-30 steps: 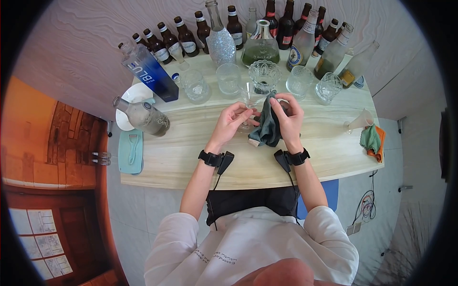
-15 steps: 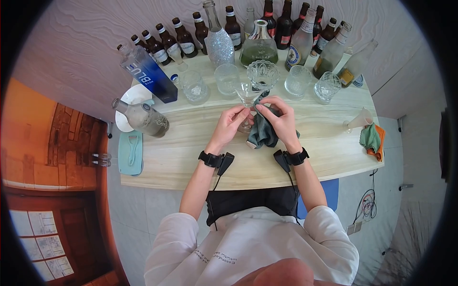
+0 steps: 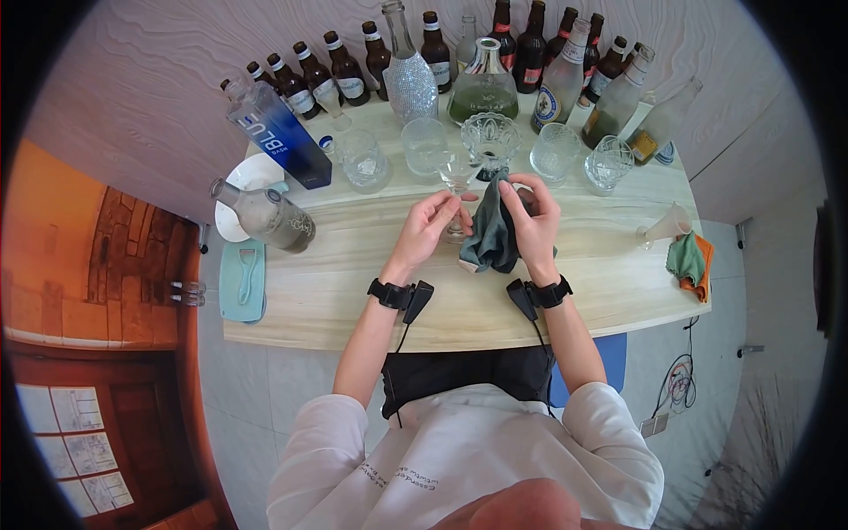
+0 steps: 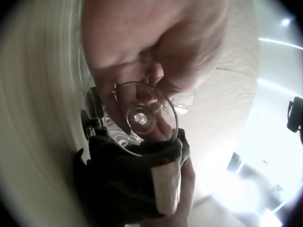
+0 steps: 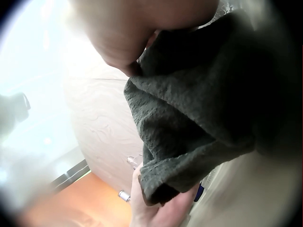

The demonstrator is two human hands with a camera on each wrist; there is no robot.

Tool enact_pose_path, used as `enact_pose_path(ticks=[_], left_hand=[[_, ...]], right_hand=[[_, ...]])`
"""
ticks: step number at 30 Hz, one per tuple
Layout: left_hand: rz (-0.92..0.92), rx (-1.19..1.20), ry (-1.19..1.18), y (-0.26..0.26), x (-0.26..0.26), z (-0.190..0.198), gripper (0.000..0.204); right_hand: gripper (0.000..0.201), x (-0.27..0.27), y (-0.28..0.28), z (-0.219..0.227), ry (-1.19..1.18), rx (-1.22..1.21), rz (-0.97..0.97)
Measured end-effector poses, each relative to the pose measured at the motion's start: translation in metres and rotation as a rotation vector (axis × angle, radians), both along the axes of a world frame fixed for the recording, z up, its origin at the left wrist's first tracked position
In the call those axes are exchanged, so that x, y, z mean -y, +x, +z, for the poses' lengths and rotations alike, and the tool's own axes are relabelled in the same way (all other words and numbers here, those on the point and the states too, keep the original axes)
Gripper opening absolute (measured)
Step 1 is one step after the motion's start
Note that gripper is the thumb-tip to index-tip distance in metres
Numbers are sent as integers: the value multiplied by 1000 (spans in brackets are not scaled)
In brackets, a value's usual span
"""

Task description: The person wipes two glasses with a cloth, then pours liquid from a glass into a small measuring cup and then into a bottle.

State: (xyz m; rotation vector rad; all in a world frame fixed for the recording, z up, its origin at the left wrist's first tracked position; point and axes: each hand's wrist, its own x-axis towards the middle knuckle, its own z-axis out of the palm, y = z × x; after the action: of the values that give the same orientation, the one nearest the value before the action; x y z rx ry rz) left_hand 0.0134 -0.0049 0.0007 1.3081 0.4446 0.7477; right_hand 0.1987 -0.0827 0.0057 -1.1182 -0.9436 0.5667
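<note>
The left hand (image 3: 427, 229) pinches the stem of a clear stemmed glass (image 3: 457, 168), whose bowl points away from the body in the head view. In the left wrist view the round foot of the glass (image 4: 176, 124) faces the camera, beside the dark cloth (image 4: 124, 184). The right hand (image 3: 535, 221) grips a grey-green cloth (image 3: 491, 231) between thumb and fingers, just right of the glass. Folds of cloth (image 5: 175, 113) hang from that hand in the right wrist view and hide most of its fingers.
Several tumblers (image 3: 362, 163) and a footed glass bowl (image 3: 491, 140) stand behind the hands, with bottles (image 3: 530, 53) along the back. At left are a grey bottle (image 3: 274, 221) and a turquoise tray (image 3: 231, 300). At right are a small glass (image 3: 667, 225) and folded cloths (image 3: 686, 258).
The right hand moved left to the glass, then back right with the top of the cloth. The glass bowl tilted toward the body, then away again. The left hand keeps its hold.
</note>
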Motion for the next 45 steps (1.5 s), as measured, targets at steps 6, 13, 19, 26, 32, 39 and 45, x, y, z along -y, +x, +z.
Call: enact_pose_path(ticks=[6, 13, 19, 26, 32, 39, 45], left_hand=[[-33, -37, 24, 0, 0, -5, 27], [-6, 34, 2, 3, 0, -7, 28], [17, 42, 5, 3, 0, -7, 17], [35, 11, 82, 4, -2, -10, 18], [58, 25, 59, 4, -1, -10, 23], [33, -54, 65, 2, 1, -3, 25], [-9, -25, 70, 1, 0, -5, 28]], right_hand=[[15, 0, 0, -1, -2, 62, 37], [16, 1, -3, 9, -79, 269, 103], [14, 1, -1, 5, -39, 64, 5], [15, 0, -1, 3, -33, 110, 36], [16, 0, -4, 9, -119, 276, 97], [14, 0, 0, -2, -41, -13, -11], [13, 0, -1, 2, -69, 155, 69]])
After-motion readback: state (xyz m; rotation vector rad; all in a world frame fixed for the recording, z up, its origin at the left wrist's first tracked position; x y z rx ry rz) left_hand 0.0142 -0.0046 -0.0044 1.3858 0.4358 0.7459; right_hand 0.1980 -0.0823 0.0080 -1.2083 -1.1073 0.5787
